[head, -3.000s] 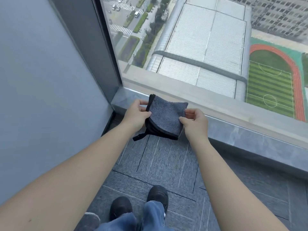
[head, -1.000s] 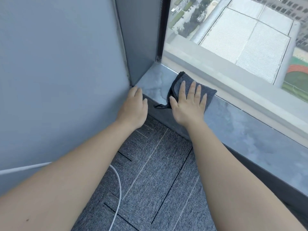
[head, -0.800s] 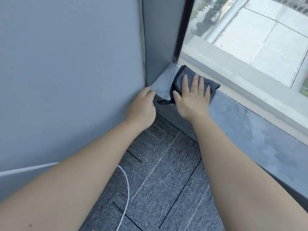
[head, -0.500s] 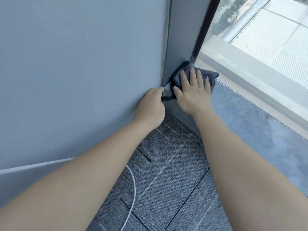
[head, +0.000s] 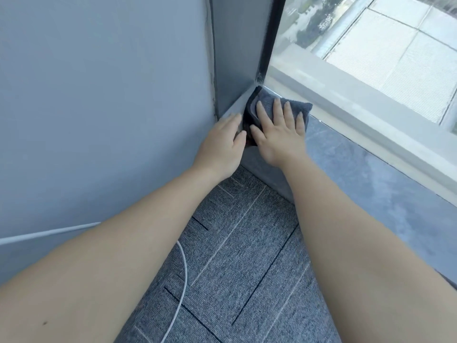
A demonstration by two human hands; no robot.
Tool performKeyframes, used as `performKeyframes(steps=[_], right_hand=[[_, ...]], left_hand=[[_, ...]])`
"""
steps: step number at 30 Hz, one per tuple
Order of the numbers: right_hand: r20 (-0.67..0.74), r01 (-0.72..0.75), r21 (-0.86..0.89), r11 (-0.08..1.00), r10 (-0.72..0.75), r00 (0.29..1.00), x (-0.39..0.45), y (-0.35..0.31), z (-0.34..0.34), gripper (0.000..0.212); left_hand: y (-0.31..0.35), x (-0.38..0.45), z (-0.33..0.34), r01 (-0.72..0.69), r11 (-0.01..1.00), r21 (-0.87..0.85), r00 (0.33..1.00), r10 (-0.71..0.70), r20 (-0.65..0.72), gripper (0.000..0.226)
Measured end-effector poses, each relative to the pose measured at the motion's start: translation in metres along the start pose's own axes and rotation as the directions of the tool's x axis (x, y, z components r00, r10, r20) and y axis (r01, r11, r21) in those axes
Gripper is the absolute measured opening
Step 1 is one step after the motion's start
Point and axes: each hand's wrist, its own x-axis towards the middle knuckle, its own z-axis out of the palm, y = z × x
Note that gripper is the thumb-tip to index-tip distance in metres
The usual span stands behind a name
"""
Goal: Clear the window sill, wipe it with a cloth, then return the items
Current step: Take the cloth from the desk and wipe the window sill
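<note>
Right now the grey cloth (head: 279, 106) is lying folded on the window sill (head: 385, 191), pushed into the far left corner where the sill is meeting the side wall of the recess and the black window frame (head: 270, 38). Its dark edging is showing along the left side, bunching up against the wall. The right hand (head: 278, 134) is lying flat on top of the cloth, palm down, fingers (head: 277, 108) stretched out and slightly apart, pressing the fabric onto the stone rather than gripping it; the thumb is pointing left toward the other hand. Only the far edge and right corner of the cloth are peeking out beyond the fingertips.

Just beside it, the left hand (head: 223, 144) is resting on the front edge of the sill at the corner, fingers extended together and reaching toward the wall, its thumb nearly touching the cloth's dark edge. It is not holding anything that can be seen. Both bare forearms are stretching forward from the bottom of the view.

The grey marbled sill is running away to the right, and the part in view is carrying nothing but the cloth. Below it, grey carpet tiles (head: 247, 268) are covering the floor, and a thin white cable (head: 184, 268) is curving across them from the pale blue-grey wall (head: 99, 95) on the left. Through the glass, rooftops and trees are showing far below.
</note>
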Motion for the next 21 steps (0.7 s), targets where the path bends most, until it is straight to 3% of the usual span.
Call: performKeyframes(steps=[8, 16, 18, 21], right_hand=[[-0.022, -0.205, 0.032, 0.978, 0.206, 0.978, -0.056, 0.058, 0.001, 0.058], [-0.009, -0.493, 0.102, 0.864, 0.496, 0.868, -0.084, 0.082, 0.000, 0.060], [0.008, -0.479, 0.108, 0.871, 0.481, 0.877, -0.074, 0.076, -0.004, 0.059], [-0.016, -0.285, 0.071, 0.956, 0.287, 0.958, -0.067, 0.068, -0.004, 0.057]], left_hand=[[0.020, -0.004, 0.024, -0.040, 0.984, 0.176, 0.995, 0.023, 0.097, 0.048], [0.037, -0.013, 0.042, -0.185, 0.942, 0.279, 0.965, 0.120, 0.235, 0.048], [0.037, -0.012, 0.044, -0.228, 0.926, 0.301, 0.952, 0.147, 0.270, 0.048], [0.037, -0.009, 0.045, -0.267, 0.912, 0.311, 0.940, 0.176, 0.292, 0.048]])
